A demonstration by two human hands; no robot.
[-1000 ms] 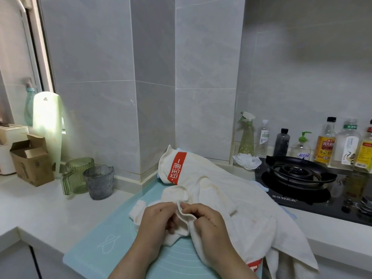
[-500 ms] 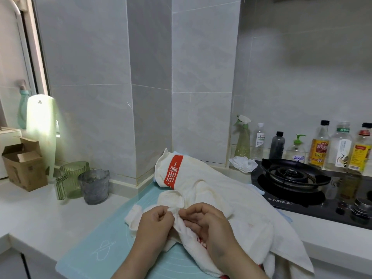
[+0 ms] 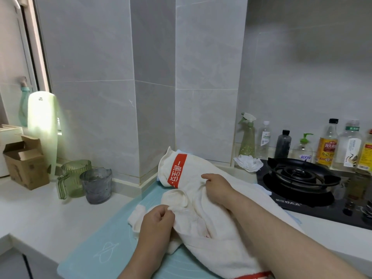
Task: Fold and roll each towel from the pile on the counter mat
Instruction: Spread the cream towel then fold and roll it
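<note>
Cream red-banded towel (image 3: 203, 246) lies crumpled on pale-blue counter mat (image 3: 96, 252), long axis far-left to near-right. Your left hand (image 3: 159, 220) pinches its near edge; right hand (image 3: 217, 186), fingers clamped, holds a farther fold.

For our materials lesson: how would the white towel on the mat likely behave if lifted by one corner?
Probably floppy: the white towel lies in soft crumpled folds across the mat. Likely light: the left hand holds a fold with just a pinch.
</note>
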